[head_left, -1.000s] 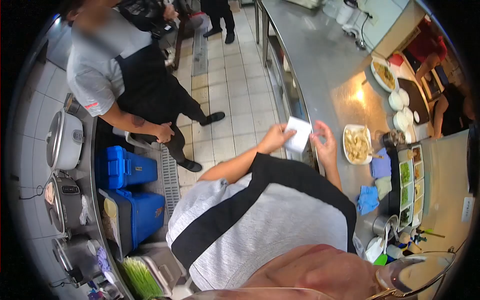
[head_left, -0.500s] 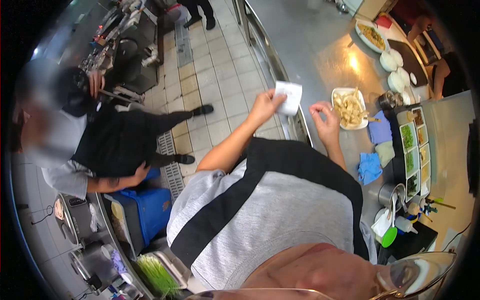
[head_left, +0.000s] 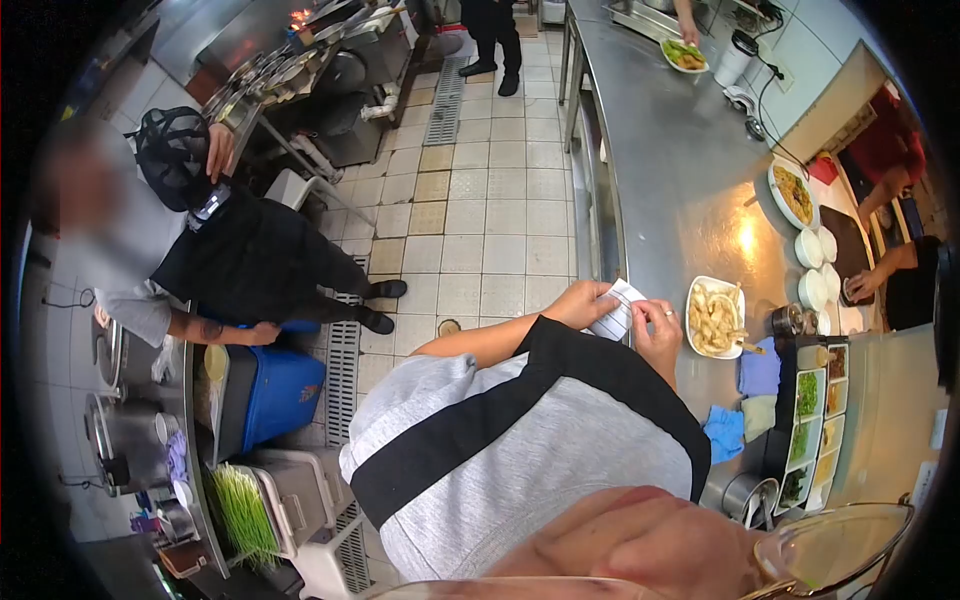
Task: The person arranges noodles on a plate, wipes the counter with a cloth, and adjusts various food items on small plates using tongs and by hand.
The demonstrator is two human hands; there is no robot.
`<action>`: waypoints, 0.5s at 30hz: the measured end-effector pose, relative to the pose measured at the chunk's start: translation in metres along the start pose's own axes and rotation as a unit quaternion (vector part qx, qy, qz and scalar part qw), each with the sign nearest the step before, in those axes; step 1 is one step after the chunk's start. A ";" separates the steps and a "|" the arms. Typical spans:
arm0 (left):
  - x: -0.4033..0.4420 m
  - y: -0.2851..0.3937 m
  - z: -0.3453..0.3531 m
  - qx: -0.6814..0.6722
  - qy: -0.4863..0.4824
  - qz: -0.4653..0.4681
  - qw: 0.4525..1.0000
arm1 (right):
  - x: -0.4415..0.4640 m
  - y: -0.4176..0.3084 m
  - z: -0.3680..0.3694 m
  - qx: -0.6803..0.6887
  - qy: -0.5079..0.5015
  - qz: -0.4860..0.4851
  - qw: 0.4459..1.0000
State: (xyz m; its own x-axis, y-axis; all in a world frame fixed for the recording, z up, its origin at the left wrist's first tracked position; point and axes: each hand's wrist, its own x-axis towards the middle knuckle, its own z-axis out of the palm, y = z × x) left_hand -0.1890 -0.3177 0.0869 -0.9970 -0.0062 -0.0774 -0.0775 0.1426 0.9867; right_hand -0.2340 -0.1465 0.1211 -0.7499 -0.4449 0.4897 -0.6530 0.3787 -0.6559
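My left hand (head_left: 583, 303) is closed on a small white paper slip (head_left: 613, 313) with faint printed lines, its thumb lying over the upper part. My right hand (head_left: 657, 332), with a ring on one finger, pinches the slip's right edge. Both hands are close together in front of my chest, at the counter's edge. Just right of my right hand stands a white square dish (head_left: 715, 350) of pale, cream-coloured food pieces. What is printed on the slip is too small to read.
The steel counter (head_left: 660, 180) carries a noodle-like dish (head_left: 790, 193), white bowls (head_left: 812, 290), folded cloths (head_left: 759, 367) and garnish trays (head_left: 806, 395). A co-worker (head_left: 240, 240) stands at left near a blue bin (head_left: 283, 398). Another person's hand (head_left: 690, 33) holds a plate at the far end.
My right hand has come to the paper slip and grips its edge. Before, only my left hand held it. The camera's view has shifted, showing more of the counter's far end.
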 end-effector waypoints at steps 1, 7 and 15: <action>-0.001 0.001 0.000 -0.018 0.016 0.001 1.000 | -0.002 0.002 0.000 0.002 -0.002 0.010 1.000; -0.003 0.003 0.010 -0.149 0.035 0.000 0.988 | -0.017 0.018 0.004 0.182 0.031 0.128 0.974; 0.003 0.002 0.030 -0.146 -0.048 0.060 0.986 | -0.034 0.036 -0.004 0.283 0.065 0.187 0.938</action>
State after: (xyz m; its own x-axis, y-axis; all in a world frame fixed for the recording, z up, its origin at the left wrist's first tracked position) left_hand -0.1920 -0.2878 0.0839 -0.9951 0.0891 0.0423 0.0282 -0.1540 0.9877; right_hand -0.2325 -0.1141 0.0833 -0.9461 -0.2504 0.2053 -0.2070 -0.0197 -0.9781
